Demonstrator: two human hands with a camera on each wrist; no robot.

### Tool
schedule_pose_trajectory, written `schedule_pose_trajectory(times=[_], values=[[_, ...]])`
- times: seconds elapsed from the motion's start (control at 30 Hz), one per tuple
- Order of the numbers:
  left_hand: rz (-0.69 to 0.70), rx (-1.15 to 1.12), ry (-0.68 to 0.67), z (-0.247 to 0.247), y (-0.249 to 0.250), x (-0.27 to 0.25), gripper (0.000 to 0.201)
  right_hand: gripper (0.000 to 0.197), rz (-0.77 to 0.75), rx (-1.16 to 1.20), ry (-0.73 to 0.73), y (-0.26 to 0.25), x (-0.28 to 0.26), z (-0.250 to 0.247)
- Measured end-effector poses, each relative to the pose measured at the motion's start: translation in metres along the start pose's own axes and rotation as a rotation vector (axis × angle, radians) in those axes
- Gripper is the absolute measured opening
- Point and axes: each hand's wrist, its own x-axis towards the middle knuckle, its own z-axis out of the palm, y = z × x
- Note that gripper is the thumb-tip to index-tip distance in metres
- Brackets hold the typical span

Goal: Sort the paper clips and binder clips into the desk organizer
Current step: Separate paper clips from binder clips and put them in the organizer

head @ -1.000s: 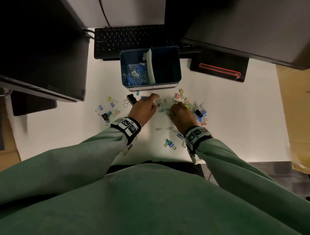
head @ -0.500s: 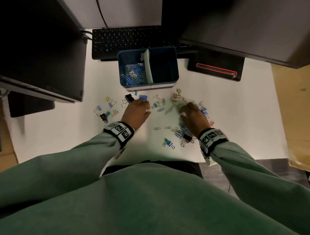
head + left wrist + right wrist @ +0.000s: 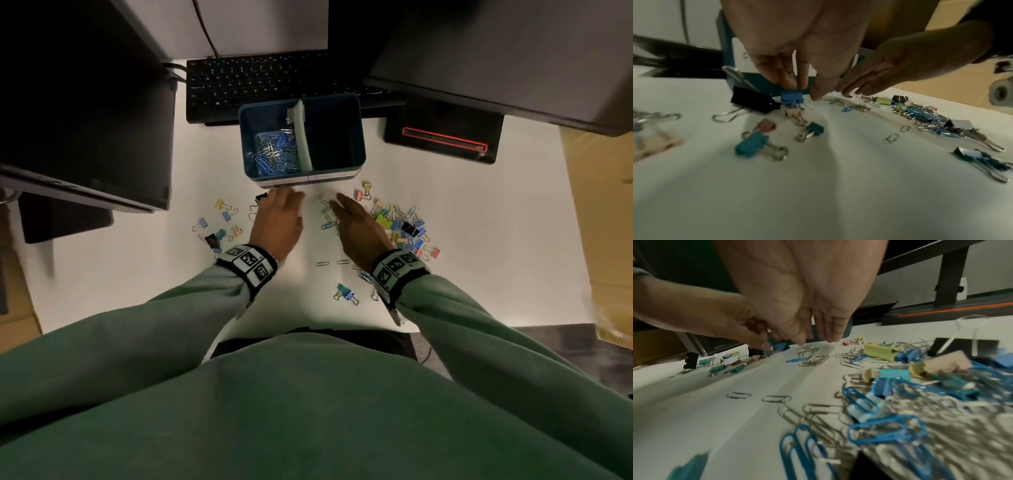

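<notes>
The blue desk organizer (image 3: 337,173) stands mid-desk; its left compartment holds several blue and silver paper clips (image 3: 274,154), and a white divider (image 3: 303,137) splits it. My left hand (image 3: 807,92) reaches down just before its front wall. Its fingertips touch a small blue binder clip (image 3: 792,99) lying on the desk, the thumb just beside it. My right hand (image 3: 813,337) hovers with straight fingers over loose paper clips (image 3: 812,356) and holds nothing. A mixed pile of binder clips and paper clips (image 3: 404,226) lies to its right.
More binder clips (image 3: 219,226) are scattered left of my left hand, with a large black one (image 3: 754,100) beside the blue clip. A keyboard (image 3: 257,82) sits behind the organizer, a dark monitor (image 3: 85,120) on the left, and a black stand with a red stripe (image 3: 445,140) at the right.
My right hand has left the pile on the right and moved forward and left toward the organizer's front. My left hand has reached forward again onto the blue binder clip.
</notes>
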Motion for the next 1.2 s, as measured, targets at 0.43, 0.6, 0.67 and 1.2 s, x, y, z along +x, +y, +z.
schedule_pose_trajectory(times=[0.43,0.6,0.67,1.2], values=[[0.387,0.127,-0.318,0.033,0.013,-0.062,0.072,0.081,-0.031,-0.076,-0.148,0.012,-0.043,0.009],[0.169,-0.116,-0.266,0.031,0.024,-0.057,0.063,0.056,-0.123,-0.11,-0.106,0.005,-0.044,0.02],[0.149,-0.137,-0.238,0.031,0.029,-0.051,0.047,0.036,-0.128,-0.123,-0.051,0.001,-0.04,0.021],[-0.038,-0.423,-0.368,-0.01,0.016,-0.031,0.007,0.005,0.196,0.527,-0.072,0.003,-0.014,-0.017]])
